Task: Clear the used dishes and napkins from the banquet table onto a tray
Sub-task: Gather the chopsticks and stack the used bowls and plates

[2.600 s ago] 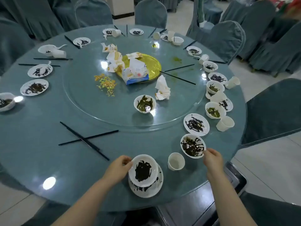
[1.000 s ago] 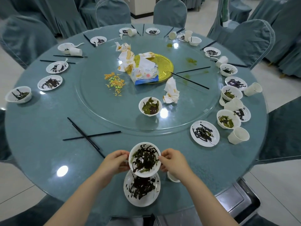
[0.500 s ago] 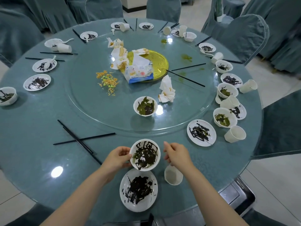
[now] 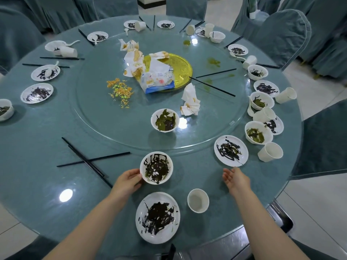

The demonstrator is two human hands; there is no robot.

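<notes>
My left hand (image 4: 129, 180) grips the left rim of a white bowl (image 4: 156, 170) smeared dark inside, near the front of the round table (image 4: 47, 166). In front of it lies a dirty white plate (image 4: 157, 216), with a paper cup (image 4: 198, 200) to its right. My right hand (image 4: 235, 180) hovers open and holds nothing, just below another smeared plate (image 4: 231, 150). Crumpled napkins (image 4: 190, 103) lie on the glass turntable (image 4: 216, 132), beside a bowl of green remains (image 4: 164, 120).
Black chopsticks (image 4: 86, 160) lie crossed at the front left. Several dirty bowls, plates and paper cups ring the table edge. A tissue pack (image 4: 157, 80) rests on a yellow platter (image 4: 181, 69). Covered chairs (image 4: 281, 34) surround the table; a metal tray edge (image 4: 281, 218) shows lower right.
The bowl from the right now sits in the other bowl; the stack was lifted off its plate. My right hand let go and moved right; my left still holds the stack.
</notes>
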